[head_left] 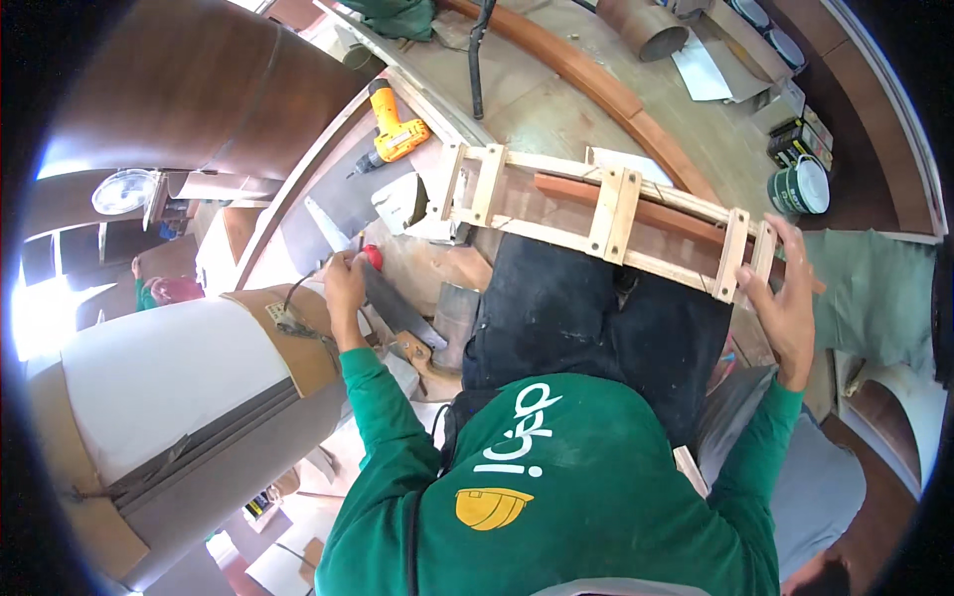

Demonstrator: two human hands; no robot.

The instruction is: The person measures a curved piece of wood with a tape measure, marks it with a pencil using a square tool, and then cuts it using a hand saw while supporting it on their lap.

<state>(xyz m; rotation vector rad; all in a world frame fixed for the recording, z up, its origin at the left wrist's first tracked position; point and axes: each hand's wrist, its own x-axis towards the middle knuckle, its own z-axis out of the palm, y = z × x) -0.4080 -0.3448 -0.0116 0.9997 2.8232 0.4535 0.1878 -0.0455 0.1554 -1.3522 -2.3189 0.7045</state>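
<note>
Right hand (pixel 790 298) grips wooden frame (pixel 616 214); sweatshirt (pixel 606 477) bears white lettering (pixel 507 469).

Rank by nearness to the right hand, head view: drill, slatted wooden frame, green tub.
From the right hand:
1. Slatted wooden frame: touching, the hand is at its right end.
2. Green tub: just beyond the hand, at the picture's right.
3. Drill: far off to the left, past the frame's left end.
</note>
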